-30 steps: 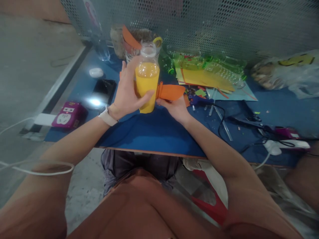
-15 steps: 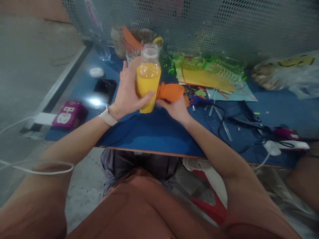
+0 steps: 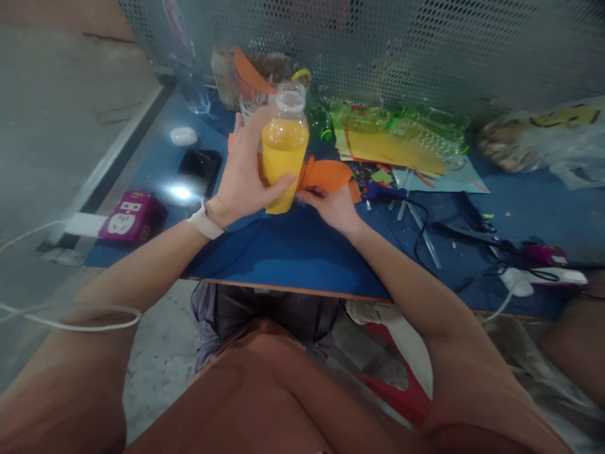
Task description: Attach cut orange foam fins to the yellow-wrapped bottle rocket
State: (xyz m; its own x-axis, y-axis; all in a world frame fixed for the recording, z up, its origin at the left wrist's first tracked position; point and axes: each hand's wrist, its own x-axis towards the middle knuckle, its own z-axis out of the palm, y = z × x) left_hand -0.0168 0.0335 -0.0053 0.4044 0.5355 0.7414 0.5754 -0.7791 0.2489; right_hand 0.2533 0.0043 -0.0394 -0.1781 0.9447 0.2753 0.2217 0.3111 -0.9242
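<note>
A clear plastic bottle (image 3: 284, 142) with yellow paper around its body stands nearly upright above the blue table, its neck uncapped. My left hand (image 3: 246, 167) is closed around its left side, thumb across the front. At the bottle's right side an orange paper piece (image 3: 328, 175) with a rounded end sticks out. My right hand (image 3: 333, 205) pinches low at this orange paper, fingertips close to the bottle; part of the fingers is hidden behind the paper. A bit of orange also shows behind my left hand.
Green plastic bottles (image 3: 420, 126) lie on coloured paper sheets (image 3: 378, 150) at the back. A blue glue gun (image 3: 380, 191) and clear glue sticks (image 3: 424, 238) are to the right. Left are a black phone (image 3: 201, 167), a white case (image 3: 183, 136) and a purple power socket (image 3: 130, 217).
The bottle has shifted slightly to the right and its neck leans a little more that way. Both hands keep their hold, almost unmoved.
</note>
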